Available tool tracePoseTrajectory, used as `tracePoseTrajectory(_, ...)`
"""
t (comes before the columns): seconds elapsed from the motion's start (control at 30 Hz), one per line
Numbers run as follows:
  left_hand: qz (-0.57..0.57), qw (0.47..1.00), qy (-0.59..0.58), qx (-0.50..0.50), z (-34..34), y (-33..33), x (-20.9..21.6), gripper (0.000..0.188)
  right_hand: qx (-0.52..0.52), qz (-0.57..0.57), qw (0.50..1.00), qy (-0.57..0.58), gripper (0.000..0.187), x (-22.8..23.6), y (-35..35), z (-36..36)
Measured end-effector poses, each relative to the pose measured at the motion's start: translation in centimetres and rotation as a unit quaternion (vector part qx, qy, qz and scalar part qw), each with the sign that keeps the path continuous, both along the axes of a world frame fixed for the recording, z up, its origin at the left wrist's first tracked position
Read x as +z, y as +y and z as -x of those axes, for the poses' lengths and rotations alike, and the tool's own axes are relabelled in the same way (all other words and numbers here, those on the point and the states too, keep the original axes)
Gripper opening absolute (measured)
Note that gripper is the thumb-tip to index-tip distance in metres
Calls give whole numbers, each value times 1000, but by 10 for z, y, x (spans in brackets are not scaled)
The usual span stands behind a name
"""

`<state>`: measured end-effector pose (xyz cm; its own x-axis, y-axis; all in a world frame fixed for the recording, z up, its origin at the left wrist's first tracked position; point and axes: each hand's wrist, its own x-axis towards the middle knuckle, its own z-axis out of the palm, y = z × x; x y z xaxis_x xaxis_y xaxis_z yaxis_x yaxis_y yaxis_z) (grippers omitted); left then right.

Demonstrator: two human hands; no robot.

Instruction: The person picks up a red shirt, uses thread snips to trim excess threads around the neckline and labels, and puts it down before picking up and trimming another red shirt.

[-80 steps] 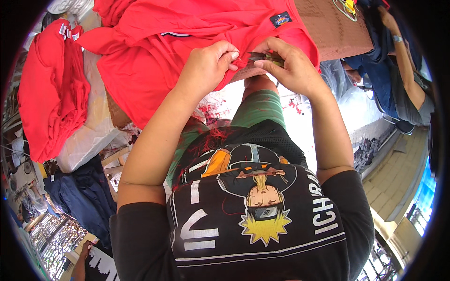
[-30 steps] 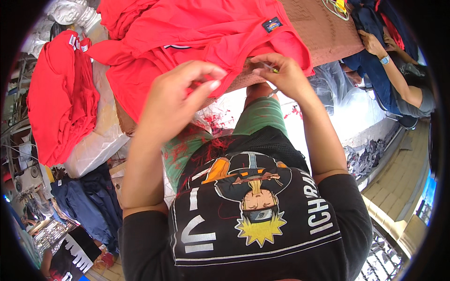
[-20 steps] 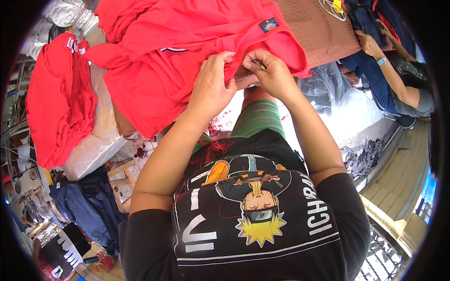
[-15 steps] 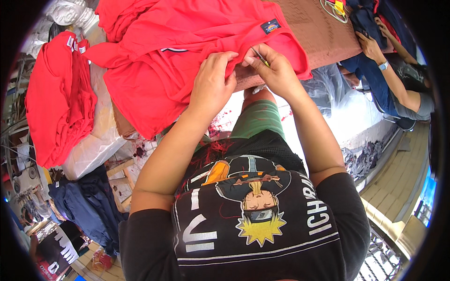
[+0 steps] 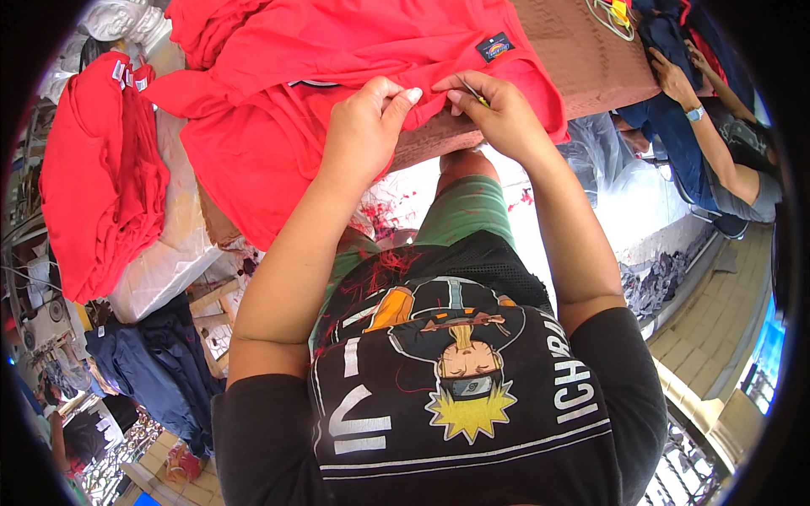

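Observation:
A red garment [image 5: 278, 51] with a small dark label [image 5: 495, 47] is spread over the brown padded table, its near edge hanging down in folds. My left hand [image 5: 367, 118] is closed at this edge, thumb against curled fingers on the red cloth; what lies under the fingertips is partly hidden. To its right, my right hand [image 5: 502, 114] is closed around a small pointed tool [image 5: 474, 93] with yellow on it. Its tip points up and left, close to the cloth; the rest is covered by my fingers.
More red garments [image 5: 105, 177] are piled at the left on a plastic-wrapped surface [image 5: 164, 270]. Dark blue garments [image 5: 160, 363] hang below. The brown table [image 5: 582, 59] continues rightward. At the far right, another person's hand [image 5: 671, 80] touches dark cloth. Red threads [image 5: 388, 266] lie on my lap.
My left hand has shifted left and slightly up, widening the gap between the hands. My right hand has moved slightly right, still with the pointed tool. The garment edge has shifted a little.

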<state>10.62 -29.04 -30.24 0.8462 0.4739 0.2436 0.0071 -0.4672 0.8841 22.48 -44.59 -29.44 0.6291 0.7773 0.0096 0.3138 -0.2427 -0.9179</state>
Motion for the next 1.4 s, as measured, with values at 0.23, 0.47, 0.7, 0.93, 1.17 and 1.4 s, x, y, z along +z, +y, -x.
tracePoseTrajectory(0.23,21,999,44,-15,1,3,1,27,-13,-28,998,-61,20,12,4,22)
tracePoseTrajectory(0.47,-32,997,63,-23,5,-7,18,23,-44,19,990,-133,18,20,10,35)
tracePoseTrajectory(0.7,89,980,72,-160,7,2,33,23,-20,-50,998,25,15,16,-6,28)
tracePoseTrajectory(0.93,-54,985,63,-152,11,-7,31,25,-40,-85,995,16,13,5,-12,24)
tracePoseTrajectory(1.17,-166,973,75,-142,6,-12,22,17,-39,-41,998,-27,16,12,-12,25)
tracePoseTrajectory(1.4,-56,982,137,-116,1,-9,20,15,-92,68,977,-182,37,24,-15,19)
